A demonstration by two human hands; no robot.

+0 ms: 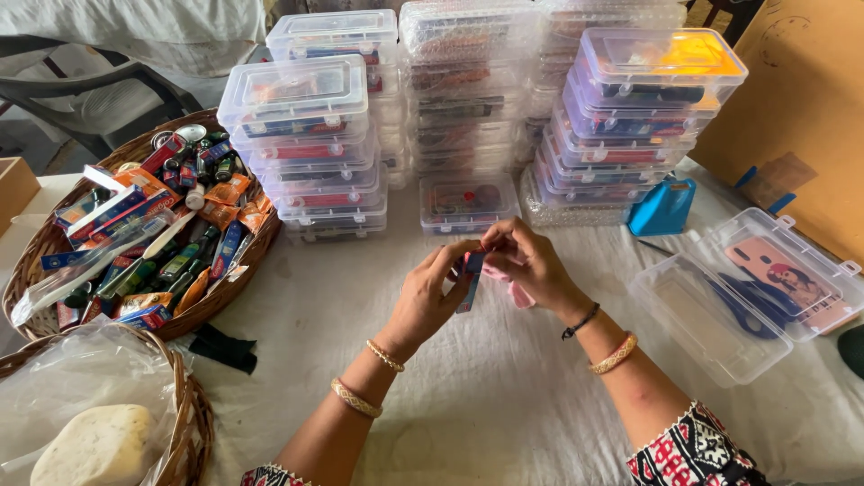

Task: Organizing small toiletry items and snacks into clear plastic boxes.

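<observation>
My left hand (430,292) and my right hand (526,261) meet above the white cloth (486,396) in the middle of the view. Together they pinch a small flat blue packet (471,281) that hangs down between the fingers. A small pink item (520,294) shows under my right palm; I cannot tell what it is. To the right lies an open clear plastic box (720,324) with blue scissors (751,306) and a pink card inside.
Stacks of closed clear plastic boxes (297,135) fill the back of the table. A wicker basket (238,274) of small packets and bottles sits at left. Another basket (184,423) with a plastic bag is at bottom left. A blue tape dispenser (661,207) stands right of centre.
</observation>
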